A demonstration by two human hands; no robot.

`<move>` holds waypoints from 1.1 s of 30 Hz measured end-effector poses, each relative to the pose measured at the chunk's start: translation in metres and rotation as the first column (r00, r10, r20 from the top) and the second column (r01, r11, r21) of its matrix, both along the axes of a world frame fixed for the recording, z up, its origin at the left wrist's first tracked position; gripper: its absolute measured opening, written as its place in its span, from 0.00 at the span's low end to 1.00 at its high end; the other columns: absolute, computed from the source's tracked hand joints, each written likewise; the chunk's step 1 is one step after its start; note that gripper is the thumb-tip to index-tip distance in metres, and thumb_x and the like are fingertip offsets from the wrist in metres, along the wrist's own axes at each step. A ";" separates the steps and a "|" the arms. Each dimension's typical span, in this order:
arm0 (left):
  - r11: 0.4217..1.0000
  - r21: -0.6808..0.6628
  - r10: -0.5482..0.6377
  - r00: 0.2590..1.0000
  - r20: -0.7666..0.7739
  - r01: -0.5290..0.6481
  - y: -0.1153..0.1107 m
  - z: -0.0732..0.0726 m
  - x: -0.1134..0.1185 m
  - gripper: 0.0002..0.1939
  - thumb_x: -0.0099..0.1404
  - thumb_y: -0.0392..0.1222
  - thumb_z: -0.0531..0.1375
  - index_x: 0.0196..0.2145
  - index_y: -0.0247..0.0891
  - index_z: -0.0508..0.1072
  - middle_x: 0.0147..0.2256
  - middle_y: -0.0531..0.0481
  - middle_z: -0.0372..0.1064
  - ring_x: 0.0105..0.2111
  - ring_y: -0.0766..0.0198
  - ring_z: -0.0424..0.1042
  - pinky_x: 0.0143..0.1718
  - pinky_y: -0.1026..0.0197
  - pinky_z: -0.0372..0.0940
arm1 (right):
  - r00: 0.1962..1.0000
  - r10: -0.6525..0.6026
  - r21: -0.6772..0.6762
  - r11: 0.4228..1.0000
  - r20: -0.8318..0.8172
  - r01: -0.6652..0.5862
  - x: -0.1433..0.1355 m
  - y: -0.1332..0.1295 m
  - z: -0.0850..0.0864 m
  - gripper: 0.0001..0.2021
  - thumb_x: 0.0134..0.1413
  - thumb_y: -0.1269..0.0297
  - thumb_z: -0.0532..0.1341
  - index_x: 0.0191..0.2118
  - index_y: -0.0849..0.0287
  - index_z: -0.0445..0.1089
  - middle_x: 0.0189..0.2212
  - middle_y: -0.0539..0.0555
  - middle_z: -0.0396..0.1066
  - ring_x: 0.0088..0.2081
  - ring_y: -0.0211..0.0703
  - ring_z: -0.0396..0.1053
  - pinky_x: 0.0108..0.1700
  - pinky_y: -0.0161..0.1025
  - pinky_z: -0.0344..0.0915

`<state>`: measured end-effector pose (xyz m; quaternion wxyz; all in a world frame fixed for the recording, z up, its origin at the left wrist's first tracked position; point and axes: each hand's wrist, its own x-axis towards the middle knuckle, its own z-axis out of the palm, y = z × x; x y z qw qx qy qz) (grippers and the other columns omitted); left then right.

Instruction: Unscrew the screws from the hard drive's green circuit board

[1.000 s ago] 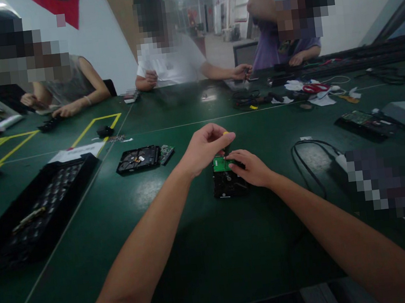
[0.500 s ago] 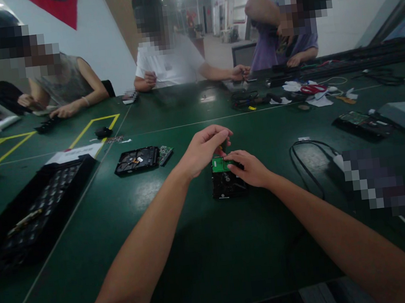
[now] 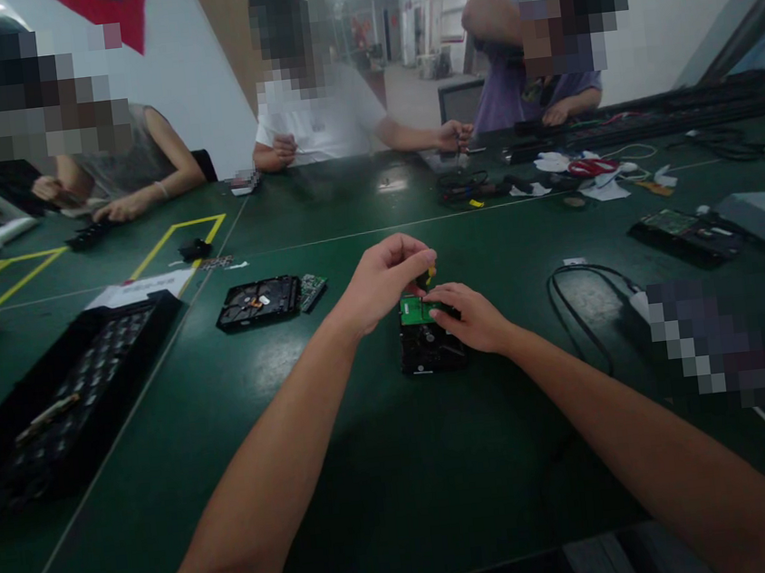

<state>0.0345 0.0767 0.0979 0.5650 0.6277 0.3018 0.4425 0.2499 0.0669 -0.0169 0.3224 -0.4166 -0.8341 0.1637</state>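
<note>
A hard drive (image 3: 422, 346) with a green circuit board (image 3: 410, 309) lies on the table in front of me. Above its far end, my left hand (image 3: 391, 276) is closed around a small screwdriver (image 3: 429, 276) with a black and yellow handle. The thin shaft points down at the board; its tip is too small to make out. My right hand (image 3: 471, 318) grips the drive's right side, with thumb and fingertips over the board close to the shaft. Part of the drive is hidden under that hand.
Left of my hands lie another hard drive (image 3: 257, 302) and a loose circuit board (image 3: 313, 291). A black tray (image 3: 154, 320) stands farther left. A cable (image 3: 554, 296) and another drive (image 3: 684, 234) are on the right. Several people sit across the table.
The fingers of my left hand have shifted slightly around the screwdriver, and more of its yellow handle shows. My right hand and the hard drive stay in place.
</note>
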 end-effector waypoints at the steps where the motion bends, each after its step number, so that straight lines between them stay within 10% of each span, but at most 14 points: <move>1: 1.000 -0.012 -0.020 1.000 0.008 0.020 0.000 0.001 0.000 0.09 0.69 0.45 0.66 0.39 0.37 0.76 0.36 0.48 0.76 0.34 0.65 0.75 0.30 0.66 0.71 | 1.000 0.002 0.000 1.000 -0.001 -0.002 0.000 0.000 0.001 0.16 0.70 0.58 0.60 0.60 0.50 0.74 0.57 0.59 0.74 0.59 0.56 0.71 0.63 0.60 0.68; 33: 0.999 -0.018 0.033 0.999 0.025 -0.032 0.003 -0.007 0.001 0.16 0.64 0.49 0.73 0.37 0.37 0.73 0.33 0.52 0.70 0.30 0.69 0.69 0.28 0.68 0.68 | 1.000 0.004 0.014 1.000 0.016 -0.004 0.000 0.002 -0.003 0.15 0.71 0.59 0.60 0.59 0.50 0.74 0.56 0.59 0.74 0.59 0.56 0.71 0.62 0.59 0.68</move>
